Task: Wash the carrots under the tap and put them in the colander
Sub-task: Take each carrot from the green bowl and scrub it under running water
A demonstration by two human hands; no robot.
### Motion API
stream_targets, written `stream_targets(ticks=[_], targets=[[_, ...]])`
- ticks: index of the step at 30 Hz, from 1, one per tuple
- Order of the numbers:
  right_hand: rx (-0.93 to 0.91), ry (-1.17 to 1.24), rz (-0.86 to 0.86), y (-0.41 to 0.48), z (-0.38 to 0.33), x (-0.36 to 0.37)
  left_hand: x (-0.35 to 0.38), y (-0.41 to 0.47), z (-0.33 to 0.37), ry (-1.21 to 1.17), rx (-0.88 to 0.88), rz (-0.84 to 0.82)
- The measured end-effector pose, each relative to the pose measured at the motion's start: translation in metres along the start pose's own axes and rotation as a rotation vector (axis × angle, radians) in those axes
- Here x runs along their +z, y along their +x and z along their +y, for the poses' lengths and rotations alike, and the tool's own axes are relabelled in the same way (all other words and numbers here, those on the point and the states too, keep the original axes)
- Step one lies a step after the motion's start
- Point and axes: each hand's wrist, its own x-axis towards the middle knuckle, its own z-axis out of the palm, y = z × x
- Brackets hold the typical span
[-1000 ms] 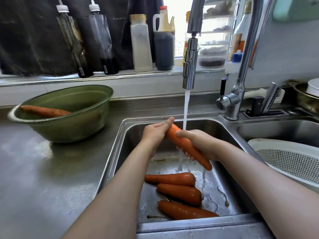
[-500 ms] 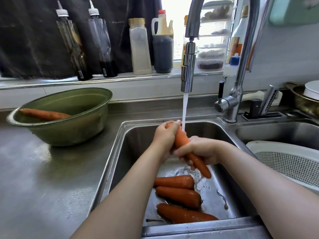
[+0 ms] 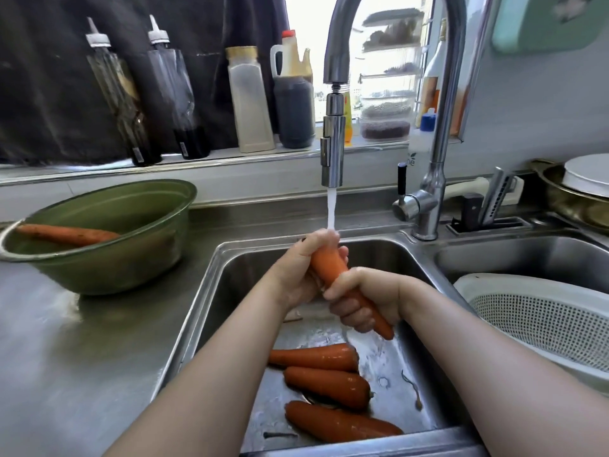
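Orange carrot (image 3: 329,265) now stands steeper mid-frame; your left hand (image 3: 301,272) and right hand (image 3: 369,300) both grip it, still scrubbing.

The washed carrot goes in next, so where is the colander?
In the head view the colander sits at the right edge, in the right basin, just right of the right hand and nearer than the tap.

Colander (image 3: 540,321) right of sink (image 3: 227,291), bowl (image 3: 99,275) left
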Motion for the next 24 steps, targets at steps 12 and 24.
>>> stream_targets(ticks=[12,24], targets=[[-0.247,-0.537,0.773,0.018,-0.004,0.017,0.047,0.039,0.004,0.022,0.151,0.825],[-0.204,-0.103,0.549,-0.004,0.009,-0.007,0.041,0.024,-0.011,0.574,0.178,0.255]])
